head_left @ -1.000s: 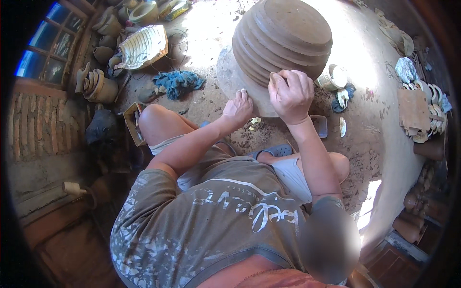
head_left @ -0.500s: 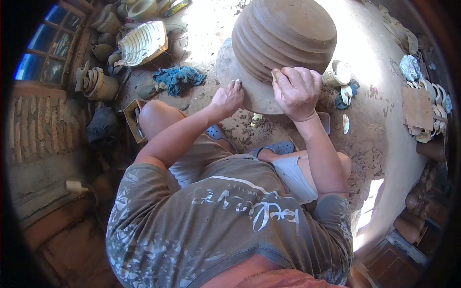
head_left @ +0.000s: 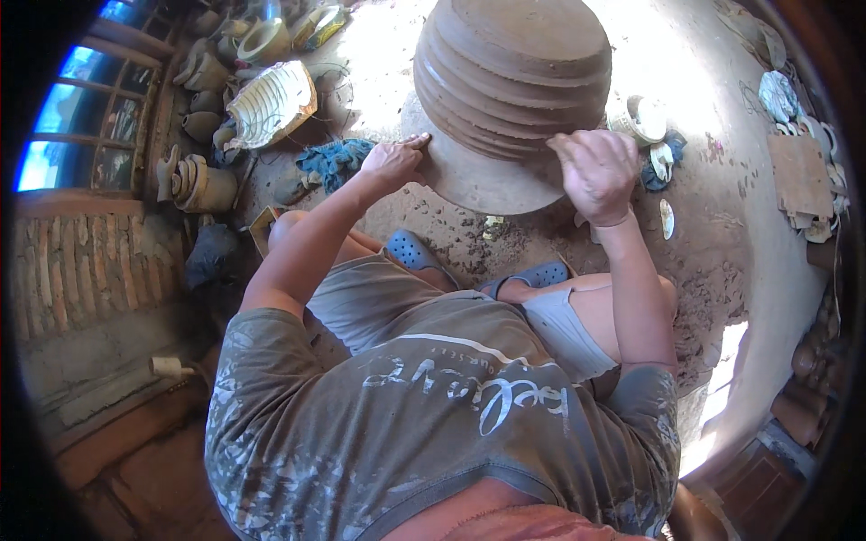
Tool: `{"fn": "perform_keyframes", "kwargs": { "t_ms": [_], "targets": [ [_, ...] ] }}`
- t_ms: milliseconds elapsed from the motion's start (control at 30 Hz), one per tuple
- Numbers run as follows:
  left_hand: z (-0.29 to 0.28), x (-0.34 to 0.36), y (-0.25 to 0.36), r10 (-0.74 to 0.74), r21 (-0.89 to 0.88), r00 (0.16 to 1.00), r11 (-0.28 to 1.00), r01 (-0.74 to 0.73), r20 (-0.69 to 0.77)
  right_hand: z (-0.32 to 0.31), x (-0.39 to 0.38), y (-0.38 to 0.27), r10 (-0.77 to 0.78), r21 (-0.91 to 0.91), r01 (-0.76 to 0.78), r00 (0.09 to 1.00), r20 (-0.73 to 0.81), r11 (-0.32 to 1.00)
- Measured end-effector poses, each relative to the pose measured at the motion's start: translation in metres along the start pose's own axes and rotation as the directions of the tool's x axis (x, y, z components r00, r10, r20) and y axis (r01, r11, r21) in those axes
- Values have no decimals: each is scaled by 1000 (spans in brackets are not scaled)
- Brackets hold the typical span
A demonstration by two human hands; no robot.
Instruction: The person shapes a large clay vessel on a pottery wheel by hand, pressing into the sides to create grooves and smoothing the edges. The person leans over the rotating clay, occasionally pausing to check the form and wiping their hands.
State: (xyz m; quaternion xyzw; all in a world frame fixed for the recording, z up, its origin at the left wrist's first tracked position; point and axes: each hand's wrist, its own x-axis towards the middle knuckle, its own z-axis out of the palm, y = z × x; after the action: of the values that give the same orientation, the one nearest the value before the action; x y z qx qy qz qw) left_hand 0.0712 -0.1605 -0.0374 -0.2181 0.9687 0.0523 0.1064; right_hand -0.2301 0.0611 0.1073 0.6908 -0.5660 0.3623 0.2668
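Observation:
A large brown clay pot (head_left: 519, 81) with several horizontal ridges stands on a round grey turntable (head_left: 492, 185) in front of me. My left hand (head_left: 394, 164) is at the turntable's left edge, its fingers bent and the fingertips against the rim. Beside the pot's lower right wall, my right hand (head_left: 600, 176) is closed in a pinch, with the fingertips close to the lowest ridge. Whatever the right fingers may hold is hidden by the hand.
A blue-green cloth (head_left: 334, 162) lies left of the turntable. Behind it are a ribbed white mould-like piece (head_left: 273, 104) and several pots. A white container (head_left: 642, 119) and a dark rag (head_left: 675, 149) sit right of the pot. Clay crumbs cover the floor near my blue clogs (head_left: 539, 275).
My left hand has shifted left along the turntable's edge. The right hand has moved right and slightly down, off the pot's front toward its side. The whole view has shifted a little.

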Motion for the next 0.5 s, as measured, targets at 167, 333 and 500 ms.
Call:
{"fn": "perform_keyframes", "kwargs": {
  "t_ms": [167,333,500],
  "targets": [
    [6,0,14,-31,33,999,999,30,28,7,-45,20,788,539,-684,613,59,492],
    [18,-8,67,-103,95,993,991,97,62,9,-15,7,883,630,-776,295,365,-1],
    [-40,-16,117,-7,-120,988,992,25,151,12,6,26,892,608,-771,123,434,-190]
  ]
}}
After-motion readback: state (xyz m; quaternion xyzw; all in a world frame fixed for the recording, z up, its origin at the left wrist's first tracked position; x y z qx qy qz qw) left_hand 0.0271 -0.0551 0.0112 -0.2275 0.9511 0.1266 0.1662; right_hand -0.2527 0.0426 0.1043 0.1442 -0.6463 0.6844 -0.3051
